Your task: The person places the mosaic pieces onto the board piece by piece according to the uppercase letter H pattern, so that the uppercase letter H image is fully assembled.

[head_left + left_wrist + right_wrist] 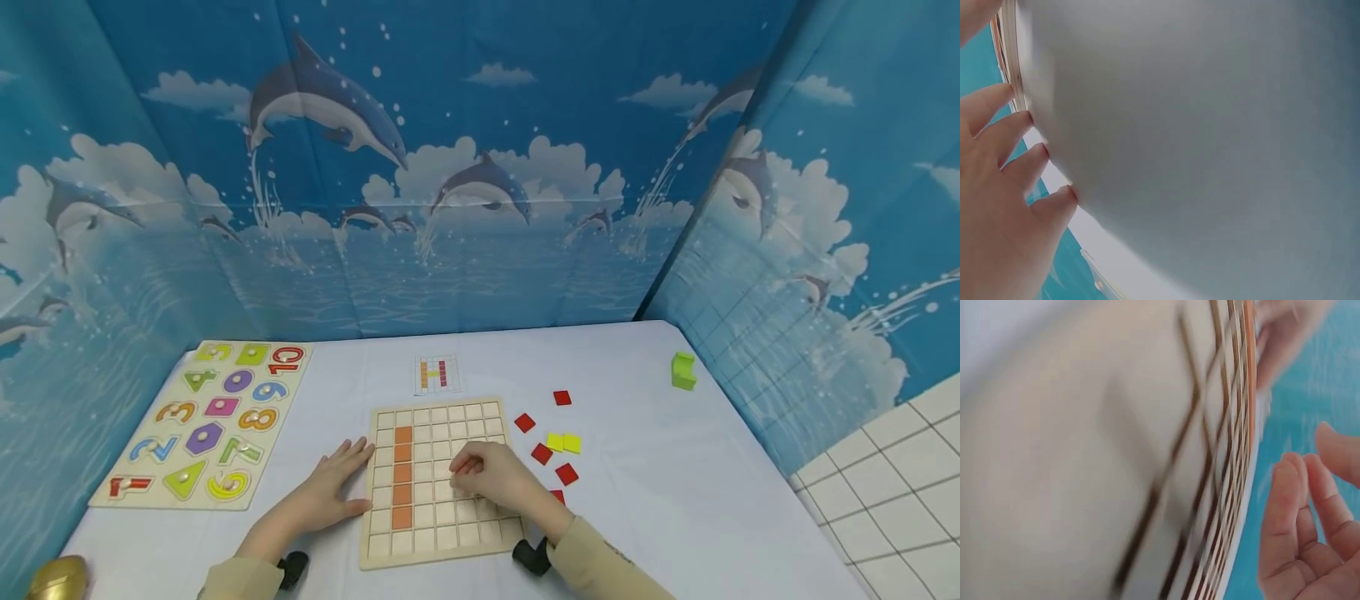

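A square wooden grid board (384, 546) lies on the white table, with a column of several orange tiles (402, 472) in its left part. My left hand (327, 492) rests spread at the board's left edge, its thumb and fingertips right at the rim. Above the middle right of the board hovers my right hand (491, 477), fingers bent and thumb near the fingertips. In the right wrist view, a gap shows between the thumb and fingers (1282, 506), with no tile visible there. Part of the grid is hidden under this hand.
Several red tiles (567, 474) and two yellow tiles (572, 443) lie right of the board. Behind it is a small pattern card (437, 375). A number-and-shape puzzle board (172, 450) lies at left, a green block (683, 371) far right, a gold object (58, 577) front left.
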Motion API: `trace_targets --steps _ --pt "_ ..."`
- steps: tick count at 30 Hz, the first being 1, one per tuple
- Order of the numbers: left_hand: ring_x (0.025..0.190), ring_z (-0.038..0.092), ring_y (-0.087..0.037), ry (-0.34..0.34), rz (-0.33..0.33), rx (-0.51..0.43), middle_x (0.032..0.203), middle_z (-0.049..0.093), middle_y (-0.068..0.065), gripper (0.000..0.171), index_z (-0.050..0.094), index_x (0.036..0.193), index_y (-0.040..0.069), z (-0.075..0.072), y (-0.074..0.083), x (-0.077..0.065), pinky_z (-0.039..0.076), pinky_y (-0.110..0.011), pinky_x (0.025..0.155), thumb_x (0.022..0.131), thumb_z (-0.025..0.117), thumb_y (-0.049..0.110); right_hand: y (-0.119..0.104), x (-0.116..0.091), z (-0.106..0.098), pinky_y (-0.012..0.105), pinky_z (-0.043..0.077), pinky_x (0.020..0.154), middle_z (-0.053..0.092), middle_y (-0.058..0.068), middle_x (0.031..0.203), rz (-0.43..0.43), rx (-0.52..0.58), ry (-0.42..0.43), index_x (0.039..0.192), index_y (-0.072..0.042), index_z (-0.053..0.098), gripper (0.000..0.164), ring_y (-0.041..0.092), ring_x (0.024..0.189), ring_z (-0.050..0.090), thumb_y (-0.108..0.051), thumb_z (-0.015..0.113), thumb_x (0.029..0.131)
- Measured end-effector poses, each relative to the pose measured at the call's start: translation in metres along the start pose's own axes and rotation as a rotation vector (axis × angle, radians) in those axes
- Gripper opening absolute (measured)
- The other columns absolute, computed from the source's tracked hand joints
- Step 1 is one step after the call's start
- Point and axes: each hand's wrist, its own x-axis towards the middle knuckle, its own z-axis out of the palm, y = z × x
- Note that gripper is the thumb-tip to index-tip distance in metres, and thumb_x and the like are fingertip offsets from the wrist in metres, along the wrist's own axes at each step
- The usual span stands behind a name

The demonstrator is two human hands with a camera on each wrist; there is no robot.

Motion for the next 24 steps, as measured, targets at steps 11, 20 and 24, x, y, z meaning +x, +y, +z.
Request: trace_targets --steps 11,20,24 --pt "0.149 0.016 -0.047 0.005 -0.003 0.006 0.159 0.028 -0.022 0.088 0.038 0.15 0.004 0.003 -0.002 0.001 0.009 -0.067 0.119 0.078 0.081 0.033 0.059 -0.021 -0.083 0.028 0.056 0.067 0.068 0.003 0.089 0.24 -0.001 0.298 0.103 -0.007 0.069 0.018 0.016 0.073 0.063 -0.016 0.072 0.088" --pt "0.148 0.017 -0.048 0.018 0.02 0.025 0.159 0.028 -0.023 0.088 0.038 0.15 0.003 0.005 -0.005 0.002 0.01 -0.068 0.118 0.079 0.08 0.035 0.085 -0.037 -0.115 0.029 0.059 0.076 0.068 0.01 0.099 0.349 -0.021 0.375 0.114 -0.004 0.065 0.028 0.018 0.083 0.062 -0.02 0.069 0.091" --pt "0.148 0.016 -0.048 0.013 0.015 0.021 0.159 0.029 -0.023 0.087 0.039 0.15 0.003 0.005 -0.006 0.001 0.01 -0.068 0.118 0.08 0.08 0.033 0.089 -0.039 -0.116 0.028 0.058 0.074 0.067 0.009 0.097 0.354 -0.001 0.383 0.113 -0.002 0.065 0.028 0.018 0.081 0.061 -0.019 0.07 0.09"
